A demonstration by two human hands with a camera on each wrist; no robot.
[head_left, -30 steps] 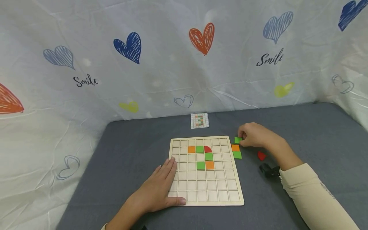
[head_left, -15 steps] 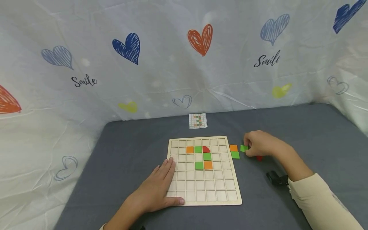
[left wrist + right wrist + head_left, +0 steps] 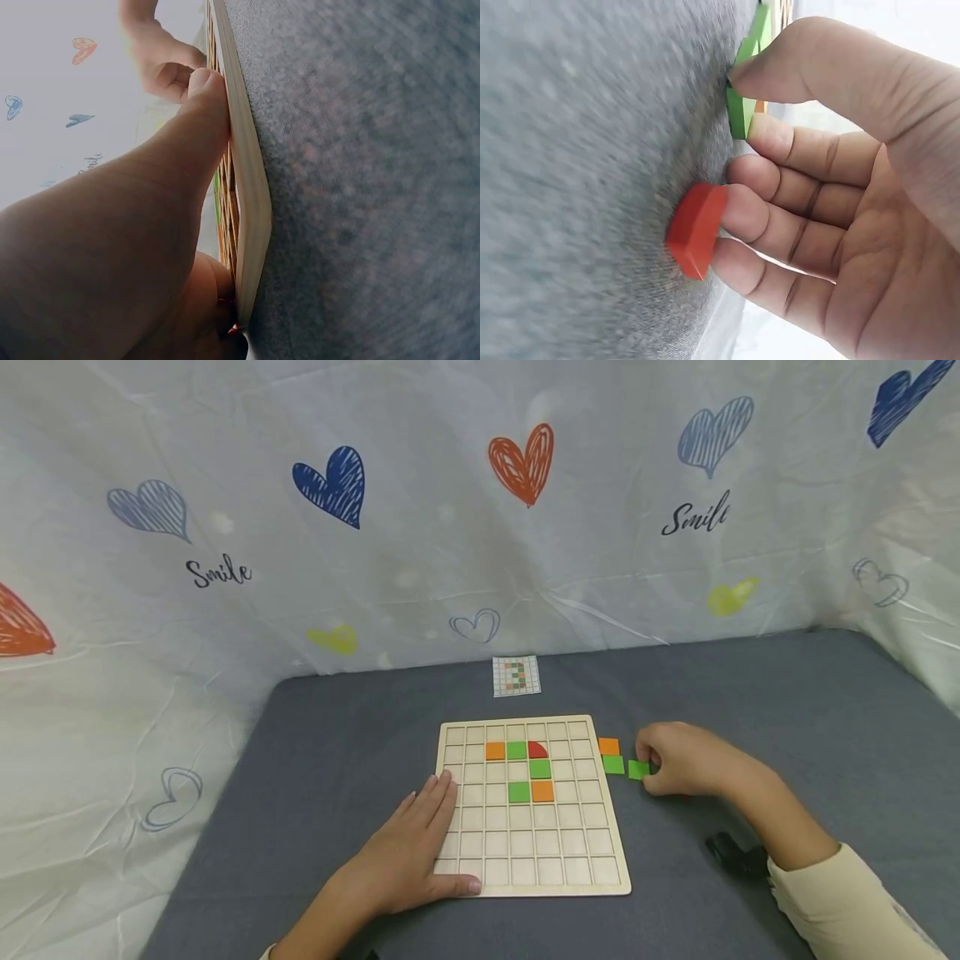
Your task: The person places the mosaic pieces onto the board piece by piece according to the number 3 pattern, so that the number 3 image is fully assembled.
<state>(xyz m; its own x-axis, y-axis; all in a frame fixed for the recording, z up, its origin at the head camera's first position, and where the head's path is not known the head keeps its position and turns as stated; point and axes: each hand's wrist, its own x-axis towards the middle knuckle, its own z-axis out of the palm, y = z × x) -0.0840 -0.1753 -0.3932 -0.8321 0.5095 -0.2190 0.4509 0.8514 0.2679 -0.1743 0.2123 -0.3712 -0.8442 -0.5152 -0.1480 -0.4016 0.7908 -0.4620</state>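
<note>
My left hand (image 3: 412,852) lies with straight fingers over the left edge of a pale wooden grid board (image 3: 577,872). Between thumb and index finger, my right hand (image 3: 693,762) pinches a green square tile (image 3: 637,770) on the cloth, right of the board. Close by, against the board's right edge, lie an orange square tile (image 3: 608,747) and another green square tile (image 3: 613,765). In the right wrist view a red piece (image 3: 696,231) with a curved side touches or nearly touches the other fingertips; the hand hides it from the head view.
Several tiles sit in the board's upper cells, among them an orange square (image 3: 495,751) and a red quarter-round (image 3: 537,750). A small printed grid card (image 3: 516,677) lies behind the board. Grey cloth (image 3: 360,735) covers the table; a white curtain (image 3: 420,560) hangs behind it.
My right hand has slid the green square tile from above the orange one, right and towards me, to beside the other green tile. The left hand stays on the board.
</note>
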